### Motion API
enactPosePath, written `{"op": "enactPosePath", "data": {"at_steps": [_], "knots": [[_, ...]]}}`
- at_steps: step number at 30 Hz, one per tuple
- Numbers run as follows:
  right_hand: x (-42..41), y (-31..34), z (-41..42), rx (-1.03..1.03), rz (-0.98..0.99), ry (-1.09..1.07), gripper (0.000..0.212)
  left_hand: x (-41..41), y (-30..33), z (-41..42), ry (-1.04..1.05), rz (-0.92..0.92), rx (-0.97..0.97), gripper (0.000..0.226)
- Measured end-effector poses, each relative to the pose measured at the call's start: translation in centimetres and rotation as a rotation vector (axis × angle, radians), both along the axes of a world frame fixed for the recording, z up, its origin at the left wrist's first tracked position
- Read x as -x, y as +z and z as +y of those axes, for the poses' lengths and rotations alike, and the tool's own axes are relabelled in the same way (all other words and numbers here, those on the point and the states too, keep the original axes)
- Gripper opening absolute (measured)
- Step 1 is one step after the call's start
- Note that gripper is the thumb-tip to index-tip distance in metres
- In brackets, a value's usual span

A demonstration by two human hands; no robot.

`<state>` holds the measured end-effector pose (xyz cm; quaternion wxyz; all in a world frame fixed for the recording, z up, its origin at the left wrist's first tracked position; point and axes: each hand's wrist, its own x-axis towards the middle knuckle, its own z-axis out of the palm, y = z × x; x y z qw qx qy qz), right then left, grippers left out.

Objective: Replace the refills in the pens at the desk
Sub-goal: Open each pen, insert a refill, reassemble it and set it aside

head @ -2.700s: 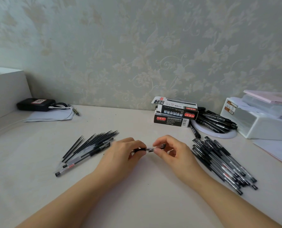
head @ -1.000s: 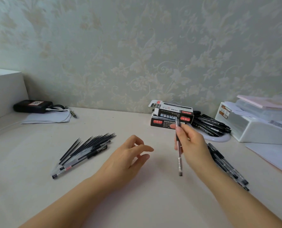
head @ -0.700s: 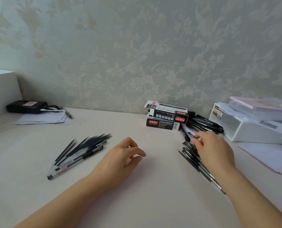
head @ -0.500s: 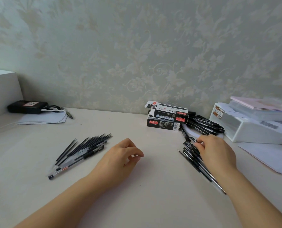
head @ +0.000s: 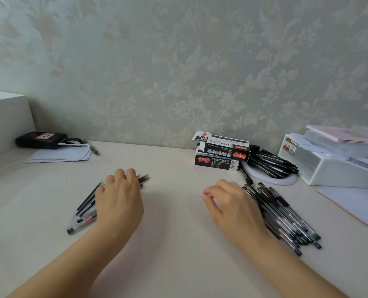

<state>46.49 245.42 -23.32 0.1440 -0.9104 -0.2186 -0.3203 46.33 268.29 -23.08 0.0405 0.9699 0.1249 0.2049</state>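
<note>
Head view, left to right: a black case [head: 41,140] labelled "24"; your left hand [head: 119,203] lies over the loose refills [head: 86,201] (whether it grips one, I cannot tell). Your right hand [head: 232,206] hangs loosely curled, empty, beside the pens [head: 284,218] heaped on the desk [head: 178,244]. Boxes [head: 220,151] read "1120". Judging by both piles, plenty remains.

refills [head: 88,200]: thin black sticks fanned in a loose bundle, lying flat on the left half of the desk, tips pointing toward the back wall; partly hidden under a hand.
clear pen [head: 80,224]: transparent barrel with a black tip, lying flat along the bundle's near side.
pen pile [head: 286,216]: many clear pens with black caps, heaped flat on the right half.
rear pens [head: 271,162]: black, piled by the back edge.
</note>
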Motion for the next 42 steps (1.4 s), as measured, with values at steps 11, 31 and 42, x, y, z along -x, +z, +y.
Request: {"op": "enactPosePath", "data": {"at_steps": [11, 31, 42], "knots": [[-1.1, -1.7, 0.1, -0.126, 0.252, 0.218, 0.011, -0.3, -0.8, -0.6, -0.096, 0.043, -0.125, 0.014], [-1.5, -1.7, 0.4, -0.129, 0.335, 0.362, 0.009, 0.6, -0.9, -3.5, -0.828, 0.070, 0.284, 0.017], [-1.7, -1.7, 0.5, -0.135, 0.383, 0.407, 0.019, 0.2, -1.2, -2.9, -0.825, 0.151, 0.113, 0.019]]}}
